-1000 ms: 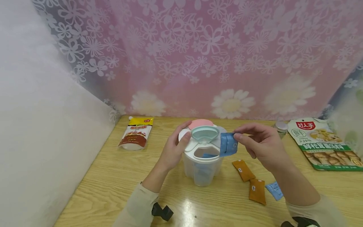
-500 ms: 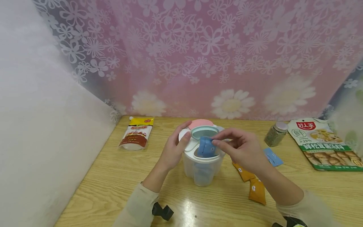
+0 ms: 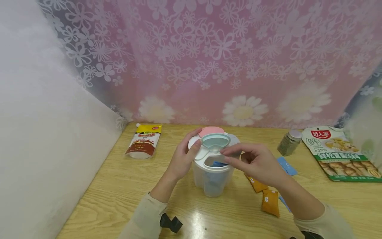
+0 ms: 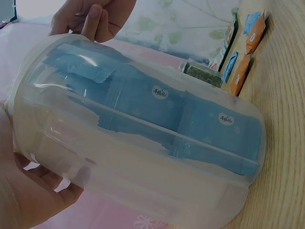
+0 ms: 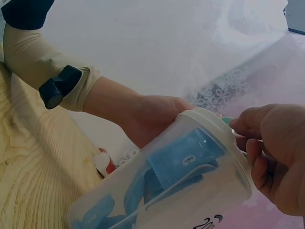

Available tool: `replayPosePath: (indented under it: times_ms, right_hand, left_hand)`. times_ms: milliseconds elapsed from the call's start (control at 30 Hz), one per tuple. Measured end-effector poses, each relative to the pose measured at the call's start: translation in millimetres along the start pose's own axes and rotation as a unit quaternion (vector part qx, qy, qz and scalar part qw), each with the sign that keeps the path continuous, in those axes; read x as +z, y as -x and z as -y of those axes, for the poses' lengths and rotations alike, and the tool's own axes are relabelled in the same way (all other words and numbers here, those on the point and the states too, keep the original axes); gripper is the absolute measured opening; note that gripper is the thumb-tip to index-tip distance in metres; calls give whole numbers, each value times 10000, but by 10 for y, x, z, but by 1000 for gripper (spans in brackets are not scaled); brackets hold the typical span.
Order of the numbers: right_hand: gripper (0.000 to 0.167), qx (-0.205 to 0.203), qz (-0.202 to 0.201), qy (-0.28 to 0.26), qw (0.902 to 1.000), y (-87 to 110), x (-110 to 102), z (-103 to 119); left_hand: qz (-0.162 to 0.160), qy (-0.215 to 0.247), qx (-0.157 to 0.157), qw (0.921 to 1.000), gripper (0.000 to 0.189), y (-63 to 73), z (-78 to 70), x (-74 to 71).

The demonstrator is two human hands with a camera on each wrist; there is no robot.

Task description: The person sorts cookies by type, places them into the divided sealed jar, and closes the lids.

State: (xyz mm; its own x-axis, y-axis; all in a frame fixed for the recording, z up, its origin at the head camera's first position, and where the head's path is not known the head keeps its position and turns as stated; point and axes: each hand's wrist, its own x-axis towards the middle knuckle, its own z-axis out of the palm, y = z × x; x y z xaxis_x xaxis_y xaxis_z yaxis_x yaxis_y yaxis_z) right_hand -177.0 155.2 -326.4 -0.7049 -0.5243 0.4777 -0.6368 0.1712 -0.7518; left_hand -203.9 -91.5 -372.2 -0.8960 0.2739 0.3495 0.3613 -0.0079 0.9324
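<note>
A clear plastic storage canister (image 3: 213, 186) with a white lid stands upright on the table. Its teal flap (image 3: 215, 141) is raised, and blue sachets (image 4: 143, 95) show through the wall in the left wrist view. My left hand (image 3: 182, 159) grips the rim of the lid from the left side. Just above the lid's opening is my right hand (image 3: 253, 161), thumb and forefinger apart with nothing seen between them. One blue sachet (image 3: 219, 164) lies inside the opening, below the right fingertips. The right wrist view shows the right hand beside the lid, its fingers bent.
Orange sachets (image 3: 270, 203) and blue sachets (image 3: 287, 166) lie right of the canister. Behind them are a jar of dried herbs (image 3: 289, 143) and a large mushroom-printed bag (image 3: 343, 152). A spouted pouch (image 3: 144, 142) lies at the left. A floral curtain (image 3: 215, 66) hangs behind the table.
The right hand has brought a blue sachet leftward to the lid's opening and let it go inside. The left hand has stayed on the lid.
</note>
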Motion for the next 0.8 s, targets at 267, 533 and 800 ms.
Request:
replayPosePath:
  times_ms: [267,533,800]
  right_hand:
    - [24,746,143,-728,9945,84,-138,-55]
    - [26,887,-118,-676,9937,212,-351,-79]
    - [28,1148,-208,-488,9920,353,-557,-190]
  left_hand:
    - [32,54,-41,10000,48,0,17,20]
    - [3,-43,-62,10000,48,-6,10,20]
    - [-86,-95,-110,9999,47,-10,22,8]
